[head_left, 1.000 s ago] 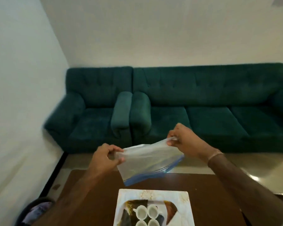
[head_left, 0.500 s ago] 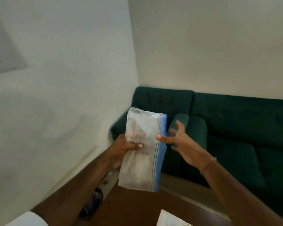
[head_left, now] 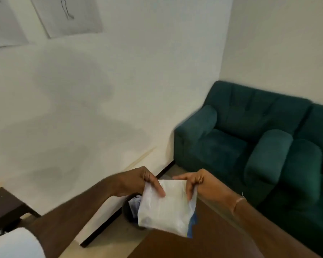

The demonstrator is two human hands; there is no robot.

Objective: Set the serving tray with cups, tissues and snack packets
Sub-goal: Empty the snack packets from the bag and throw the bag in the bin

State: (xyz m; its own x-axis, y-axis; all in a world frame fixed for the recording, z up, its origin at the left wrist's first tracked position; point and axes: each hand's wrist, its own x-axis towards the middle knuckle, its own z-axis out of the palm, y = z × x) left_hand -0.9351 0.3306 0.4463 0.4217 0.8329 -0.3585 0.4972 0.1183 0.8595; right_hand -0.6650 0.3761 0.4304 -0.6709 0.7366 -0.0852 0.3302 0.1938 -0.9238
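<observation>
Head view: left hand (head_left: 138,180) and right hand (head_left: 201,183) each grip-pinch plastic bag (head_left: 166,207) top corners, held past surface (head_left: 203,237) edge at 6 o'clock; bin (head_left: 130,209) directly behind, sofa (head_left: 250,136) 3 o'clock.

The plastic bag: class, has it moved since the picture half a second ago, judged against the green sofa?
Yes. The plastic bag was raised level with the sofa's backrest; now it hangs lower, left of the green sofa, above a dark bin, held by both hands.

Left hand (head_left: 147,180) and right hand (head_left: 199,182) raised side by side, fingers pinched closed
</observation>
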